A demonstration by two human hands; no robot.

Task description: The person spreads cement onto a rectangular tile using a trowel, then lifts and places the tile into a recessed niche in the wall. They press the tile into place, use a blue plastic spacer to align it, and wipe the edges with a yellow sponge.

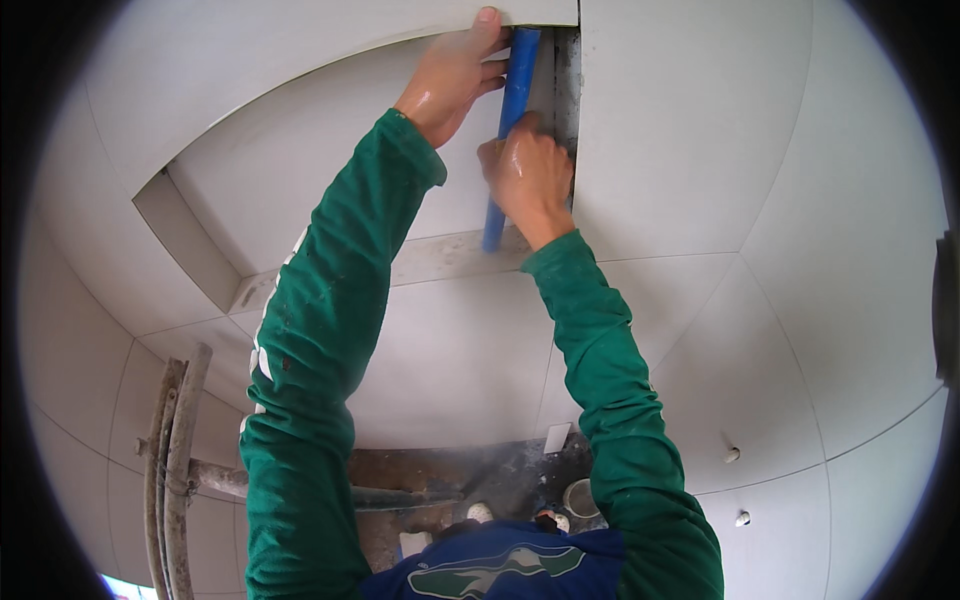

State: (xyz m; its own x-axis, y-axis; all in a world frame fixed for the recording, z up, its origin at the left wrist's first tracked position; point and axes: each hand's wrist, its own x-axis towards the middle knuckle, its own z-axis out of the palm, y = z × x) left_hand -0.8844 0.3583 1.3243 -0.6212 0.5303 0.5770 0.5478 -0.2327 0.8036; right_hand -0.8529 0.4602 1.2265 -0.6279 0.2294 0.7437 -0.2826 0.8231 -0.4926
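Observation:
A straight blue pipe stands slightly tilted inside a niche cut into the tiled wall. Its upper end meets the niche's top edge, and its lower end sits near the ledge. My right hand is wrapped round the middle of the pipe. Up by the pipe's top, my left hand has its fingers apart, reaching in beside the pipe. Its thumb points up over the front of the tile above the niche. Whether the left fingertips press on the pipe is hard to see.
Large pale tiles surround the niche, with a dark gap along its right side. At lower left stand dirty scaffold poles. Below me are a bucket, a small white piece and stained flooring. Two small knobs stick out at right.

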